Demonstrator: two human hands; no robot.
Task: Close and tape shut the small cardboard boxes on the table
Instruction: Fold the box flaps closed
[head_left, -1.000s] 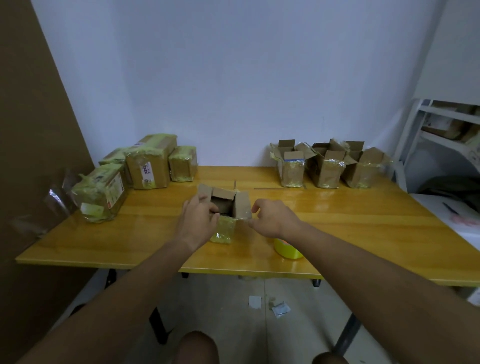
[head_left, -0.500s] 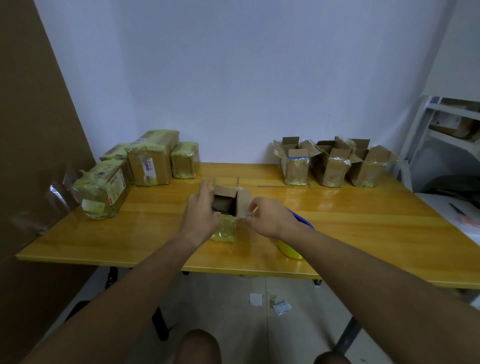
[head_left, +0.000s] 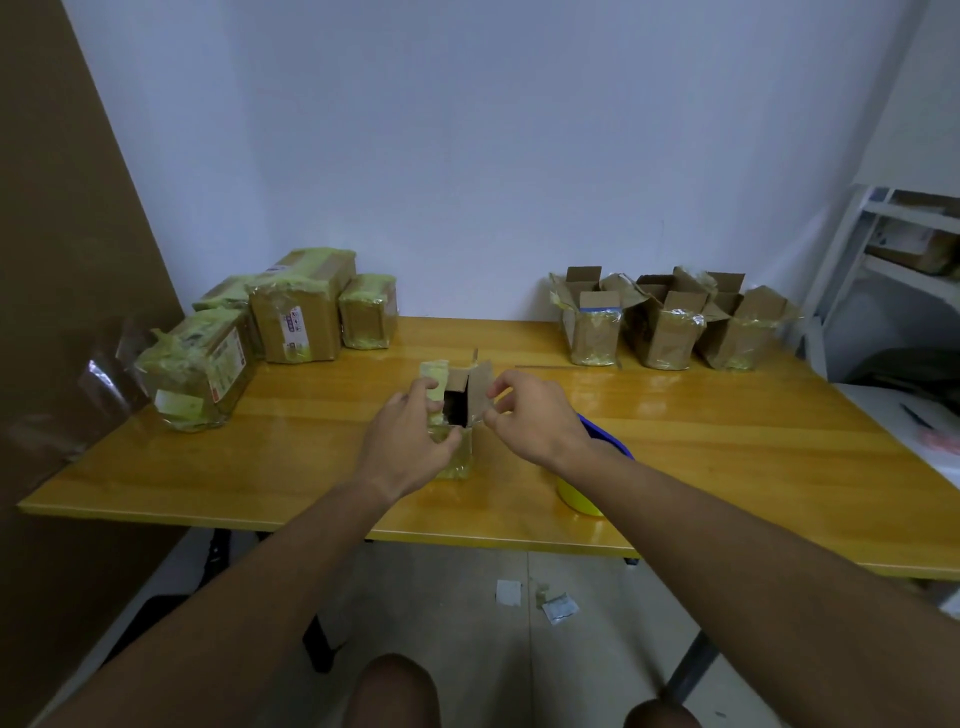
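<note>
Open box (head_left: 457, 415) sits at table (head_left: 727, 441) centre, near the front edge; dark opening shows, flaps up. Left hand (head_left: 410, 441) holds the box's left side, fingers curled over the rim by the left flap. Right hand (head_left: 535, 415) pinches the right flap (head_left: 480, 384) between thumb and fingers. Tape roll (head_left: 582, 493) lies just beside the right wrist, untouched. Back left: 4 taped boxes (head_left: 296, 312), judged done. Back right: 3 open boxes (head_left: 665, 327) left. Step in hand, as judged: folding flaps; taping not yet begun on this box
</note>
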